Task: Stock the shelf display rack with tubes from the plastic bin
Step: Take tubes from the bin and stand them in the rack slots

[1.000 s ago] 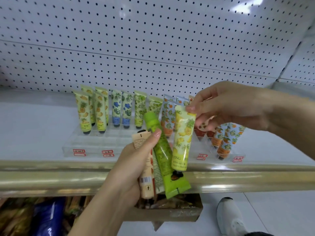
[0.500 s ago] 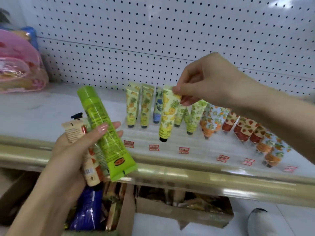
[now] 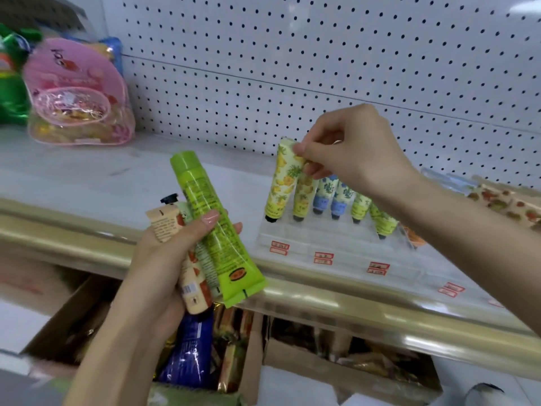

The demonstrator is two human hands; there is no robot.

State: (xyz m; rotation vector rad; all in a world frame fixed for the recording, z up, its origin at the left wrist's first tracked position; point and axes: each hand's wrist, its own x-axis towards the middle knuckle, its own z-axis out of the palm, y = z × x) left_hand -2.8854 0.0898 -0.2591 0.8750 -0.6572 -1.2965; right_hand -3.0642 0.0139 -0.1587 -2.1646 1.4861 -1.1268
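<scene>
My right hand (image 3: pixel 348 148) pinches the crimped top of a yellow pineapple-print tube (image 3: pixel 281 183), whose black cap sits at the far left slot of the clear display rack (image 3: pixel 292 244). Beside it stand more yellow, blue and green tubes (image 3: pixel 336 194) in a row. My left hand (image 3: pixel 172 259) grips a bundle of tubes: a large lime-green tube (image 3: pixel 210 227), a peach tube (image 3: pixel 187 268) with a black cap, and a thin one between them.
A pink plastic bag (image 3: pixel 76 95) of items lies at the shelf's back left. A gold rail (image 3: pixel 322 291) edges the shelf front. Cardboard boxes (image 3: pixel 351 373) with packets and a blue tube (image 3: pixel 190 350) sit below. Pegboard backs the shelf.
My right hand has carried the yellow tube left and down onto the rack's leftmost slot. The view has swung left, bringing the pink bag in. My left hand keeps its bundle.
</scene>
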